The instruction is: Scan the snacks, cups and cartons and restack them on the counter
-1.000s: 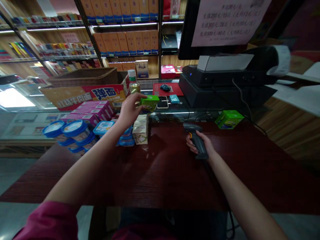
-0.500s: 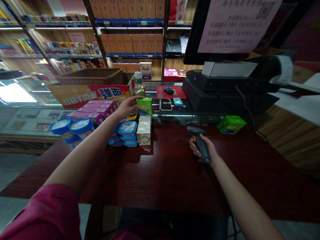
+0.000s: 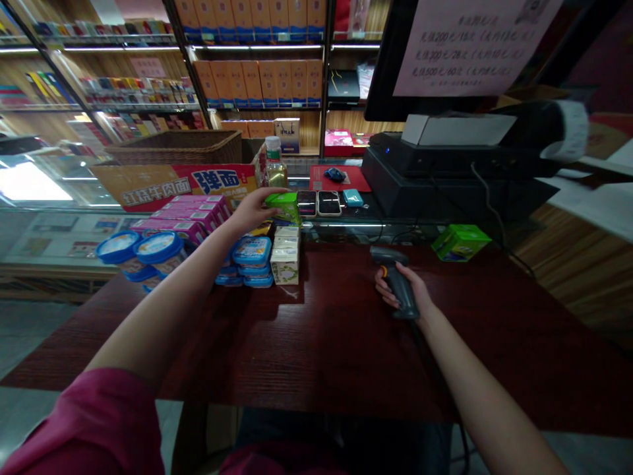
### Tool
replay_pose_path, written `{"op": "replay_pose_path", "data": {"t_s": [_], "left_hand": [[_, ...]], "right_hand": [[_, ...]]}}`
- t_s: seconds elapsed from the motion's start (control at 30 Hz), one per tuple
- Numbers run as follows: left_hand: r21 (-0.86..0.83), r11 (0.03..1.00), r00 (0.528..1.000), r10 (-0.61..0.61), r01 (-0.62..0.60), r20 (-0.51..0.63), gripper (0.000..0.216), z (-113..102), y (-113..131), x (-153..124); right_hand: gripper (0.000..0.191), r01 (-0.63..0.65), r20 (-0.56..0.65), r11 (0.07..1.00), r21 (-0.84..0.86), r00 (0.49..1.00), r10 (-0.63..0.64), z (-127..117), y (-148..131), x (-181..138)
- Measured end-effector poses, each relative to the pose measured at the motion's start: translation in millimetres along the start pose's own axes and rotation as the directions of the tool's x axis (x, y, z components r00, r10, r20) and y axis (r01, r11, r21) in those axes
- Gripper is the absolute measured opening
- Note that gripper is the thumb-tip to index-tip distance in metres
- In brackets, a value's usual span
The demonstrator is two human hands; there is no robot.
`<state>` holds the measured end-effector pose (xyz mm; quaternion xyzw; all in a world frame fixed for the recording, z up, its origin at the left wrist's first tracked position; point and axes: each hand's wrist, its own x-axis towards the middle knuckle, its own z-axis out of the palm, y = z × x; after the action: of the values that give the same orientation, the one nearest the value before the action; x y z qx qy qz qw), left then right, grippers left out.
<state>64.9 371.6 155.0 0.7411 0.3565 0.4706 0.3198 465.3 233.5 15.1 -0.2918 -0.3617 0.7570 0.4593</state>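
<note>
My left hand (image 3: 254,210) reaches forward over the dark red counter (image 3: 336,336) and grips a small green carton (image 3: 283,204), which tilts above a stack of white cartons (image 3: 285,257). My right hand (image 3: 405,290) is closed around the handle of a black barcode scanner (image 3: 393,274) that rests on the counter and points away from me. A second green carton (image 3: 459,241) lies on the counter to the right, apart from both hands.
Blue-lidded tubs (image 3: 143,254), flat blue packs (image 3: 250,260) and pink boxes (image 3: 192,214) crowd the counter's left. A noodle box (image 3: 173,185) and wicker basket (image 3: 178,145) stand behind. Two phones (image 3: 319,202) lie on the glass ledge. A register with monitor (image 3: 455,158) fills the right.
My left hand set the green carton upright on the white stack with fingers loosened, then closed on it again and tipped it. The right hand with the scanner stayed put.
</note>
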Motion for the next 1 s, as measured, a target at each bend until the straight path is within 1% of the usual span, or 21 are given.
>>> {"op": "replay_pose_path", "data": {"t_s": [0.17,0.27,0.37,0.53,0.7,0.8,0.87,0.93,1.0], "left_hand": [[0.194,0.977,0.996,0.088,-0.092,0.029,0.05,-2,-4,4],[0.241,0.962,0.991,0.127,-0.13,0.029,0.047,-2,-4,10],[0.259,0.954,0.989,0.144,-0.148,0.034,0.045,1,-4,18],[0.284,0.948,0.989,0.13,-0.145,0.073,0.044,5,-6,25],[0.242,0.956,0.984,0.147,-0.166,0.097,0.045,3,-1,19],[0.218,0.964,0.987,0.133,-0.15,0.093,0.05,3,4,13],[0.192,0.972,0.989,0.121,-0.134,0.079,0.053,3,6,12],[0.17,0.977,0.991,0.125,-0.13,0.04,0.054,2,8,13],[0.207,0.965,0.987,0.163,-0.159,0.0,0.055,-1,13,15]], "right_hand": [[0.037,0.001,0.004,1.0,-0.007,1.0,-0.001,1,0,0],[0.038,0.004,-0.002,1.0,-0.008,1.0,-0.004,1,0,-1],[0.038,0.002,-0.004,1.0,-0.004,1.0,-0.002,1,0,-1],[0.038,-0.011,0.0,1.0,0.005,1.0,0.011,1,0,0],[0.038,-0.014,0.011,1.0,0.009,1.0,0.014,0,0,0],[0.038,-0.012,0.019,1.0,0.005,1.0,0.011,0,0,0],[0.039,-0.01,0.015,1.0,0.005,1.0,0.01,0,0,0],[0.039,-0.008,0.009,1.0,0.008,1.0,0.008,1,1,0],[0.039,-0.005,0.011,1.0,0.013,1.0,0.005,1,1,-1]]}}
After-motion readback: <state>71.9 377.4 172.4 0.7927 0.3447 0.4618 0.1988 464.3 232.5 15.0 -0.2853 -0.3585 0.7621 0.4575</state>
